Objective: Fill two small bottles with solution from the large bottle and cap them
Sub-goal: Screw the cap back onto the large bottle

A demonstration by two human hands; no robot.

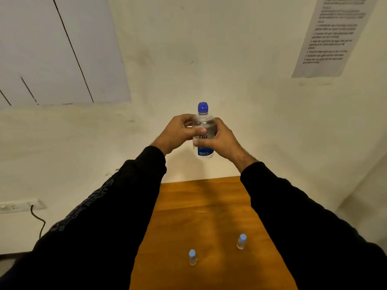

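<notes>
My left hand [178, 130] was curled round the upper body of the large clear plastic bottle with the blue label [204, 130], thumb laid across its front. My right hand [222, 139] gripped the same bottle from the other side, slightly lower, with the thumb pressed over the label area. Both hands held the bottle upright in the air, out in front of me, above and beyond the far edge of the brown wooden desk [209, 206]. Its blue screw cap [203, 107] was in place on the neck. Clear liquid was visible inside.

Both forearms were covered by black sleeves [125, 195]; the left one carried faint grey lettering.

On the near part of the desk stood two small clear bottles, each upright and capped in pale blue: one nearer me and to the left [192, 257], the other further right [241, 241]. They stood apart from each other and were touched by neither hand.

Beyond the desk was a cream wall [230, 59]. A printed paper sheet [333, 34] was fixed to it at upper right; its text was too blurred to read. A white socket strip [18, 206] with a black cable [39, 222] sat low on the left.
</notes>
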